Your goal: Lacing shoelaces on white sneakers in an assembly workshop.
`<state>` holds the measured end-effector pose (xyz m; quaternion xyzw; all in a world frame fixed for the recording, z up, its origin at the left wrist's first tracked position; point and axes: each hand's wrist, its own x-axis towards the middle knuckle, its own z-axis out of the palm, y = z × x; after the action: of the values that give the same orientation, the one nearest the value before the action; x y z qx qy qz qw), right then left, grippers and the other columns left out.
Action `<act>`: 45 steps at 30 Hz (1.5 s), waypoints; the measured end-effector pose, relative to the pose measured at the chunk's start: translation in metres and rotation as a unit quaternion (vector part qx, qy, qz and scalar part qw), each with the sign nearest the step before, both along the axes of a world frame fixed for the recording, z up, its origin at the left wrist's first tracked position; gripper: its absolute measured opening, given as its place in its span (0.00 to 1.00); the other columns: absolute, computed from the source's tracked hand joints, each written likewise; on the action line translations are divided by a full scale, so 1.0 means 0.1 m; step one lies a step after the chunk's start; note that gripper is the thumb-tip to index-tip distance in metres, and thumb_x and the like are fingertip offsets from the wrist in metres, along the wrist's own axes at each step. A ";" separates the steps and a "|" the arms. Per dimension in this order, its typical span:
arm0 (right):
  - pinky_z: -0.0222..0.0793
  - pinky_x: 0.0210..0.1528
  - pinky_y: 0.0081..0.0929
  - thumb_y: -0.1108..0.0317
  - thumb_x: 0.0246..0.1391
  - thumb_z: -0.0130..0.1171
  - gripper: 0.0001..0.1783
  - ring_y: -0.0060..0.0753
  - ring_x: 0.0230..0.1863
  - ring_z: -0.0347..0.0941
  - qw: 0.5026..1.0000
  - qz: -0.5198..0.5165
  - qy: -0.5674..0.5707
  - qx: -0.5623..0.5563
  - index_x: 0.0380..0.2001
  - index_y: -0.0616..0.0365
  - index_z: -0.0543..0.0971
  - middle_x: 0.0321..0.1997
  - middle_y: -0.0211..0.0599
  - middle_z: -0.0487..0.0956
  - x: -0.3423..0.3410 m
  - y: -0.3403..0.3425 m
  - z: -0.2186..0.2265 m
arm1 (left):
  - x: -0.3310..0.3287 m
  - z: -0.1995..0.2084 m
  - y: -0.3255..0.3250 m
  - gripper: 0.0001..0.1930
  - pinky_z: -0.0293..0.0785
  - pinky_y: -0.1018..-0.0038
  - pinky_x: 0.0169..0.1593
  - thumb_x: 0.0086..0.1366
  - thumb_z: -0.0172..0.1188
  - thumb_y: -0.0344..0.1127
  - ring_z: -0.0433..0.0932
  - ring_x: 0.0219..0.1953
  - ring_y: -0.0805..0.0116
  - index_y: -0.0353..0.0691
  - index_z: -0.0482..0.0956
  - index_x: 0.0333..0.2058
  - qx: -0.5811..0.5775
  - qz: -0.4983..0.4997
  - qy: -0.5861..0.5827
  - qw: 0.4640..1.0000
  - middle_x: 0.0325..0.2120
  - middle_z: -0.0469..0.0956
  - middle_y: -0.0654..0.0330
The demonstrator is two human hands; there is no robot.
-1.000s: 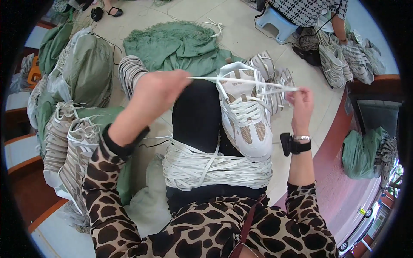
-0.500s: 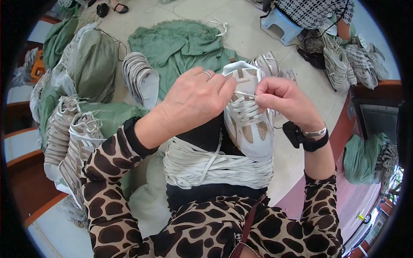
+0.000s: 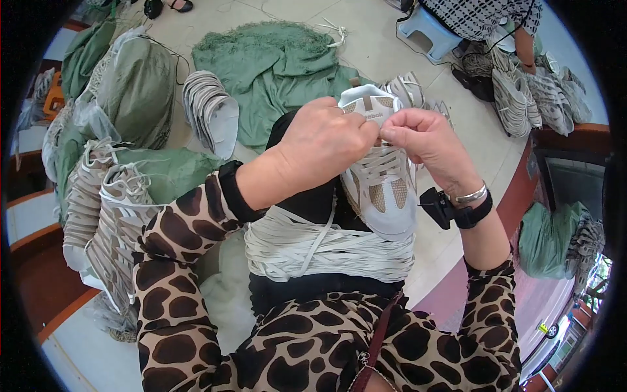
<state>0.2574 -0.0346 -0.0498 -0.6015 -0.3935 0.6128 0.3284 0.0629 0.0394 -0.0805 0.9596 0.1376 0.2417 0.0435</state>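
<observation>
The white sneaker [image 3: 382, 179] sits on my lap, toe toward me, resting on the bundle of white laces [image 3: 326, 245] that lies across my thighs. My left hand [image 3: 323, 140] and my right hand [image 3: 424, 140] meet at the top of its tongue, fingertips pinched together on the lace ends there; both hands are clenched on the lace, though my knuckles hide what the ends are doing between them.

By my reckoning the lacing is nearly done: the white lace crosses the eyelets row after row up the front, and only the finish at the top is left. I cannot see a finished knot.

Beyond my knees a green cloth [image 3: 274, 65] is spread on the floor, with a stack of white soles [image 3: 209, 111] at its left edge. At my left are rows of more sneakers [image 3: 98, 209] and green sacks [image 3: 130, 85]. Near the far right corner another person [image 3: 483, 13] sits by a blue stool [image 3: 428, 26] with another heap of shoes [image 3: 522, 91].
</observation>
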 end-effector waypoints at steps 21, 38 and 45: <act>0.68 0.34 0.41 0.69 0.52 0.56 0.06 0.50 0.33 0.73 0.856 0.112 -0.412 0.293 0.28 0.61 0.73 0.29 0.44 0.74 0.01 -0.07 -0.40 | 0.10 -0.40 -0.10 0.07 0.66 0.63 0.42 0.50 0.66 0.35 0.75 0.31 0.59 0.43 0.76 0.24 -0.156 0.109 -0.022 0.982 0.23 0.76 0.62; 0.65 0.41 0.30 0.73 0.49 0.59 0.10 0.36 0.39 0.68 0.756 -0.072 -0.458 0.462 0.37 0.59 0.74 0.39 0.37 0.72 -0.01 -0.19 -0.42 | 0.16 -0.16 -0.04 0.06 0.66 0.66 0.39 0.53 0.57 0.33 0.75 0.31 0.60 0.38 0.72 0.28 0.001 0.035 0.124 0.992 0.23 0.73 0.59; 0.64 0.34 0.16 0.74 0.51 0.60 0.10 0.16 0.33 0.65 0.910 -0.192 -0.288 0.230 0.38 0.59 0.75 0.42 0.30 0.69 0.06 -0.81 -0.68 | 0.07 -0.23 -0.06 0.09 0.62 0.62 0.52 0.55 0.61 0.36 0.71 0.48 0.57 0.38 0.73 0.30 -0.056 0.074 0.011 0.996 0.42 0.74 0.54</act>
<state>0.2632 -0.1157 -0.1181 -0.7237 -0.4779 0.2304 0.4413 0.0694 0.0338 -0.1031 0.9453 0.2225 0.2254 0.0776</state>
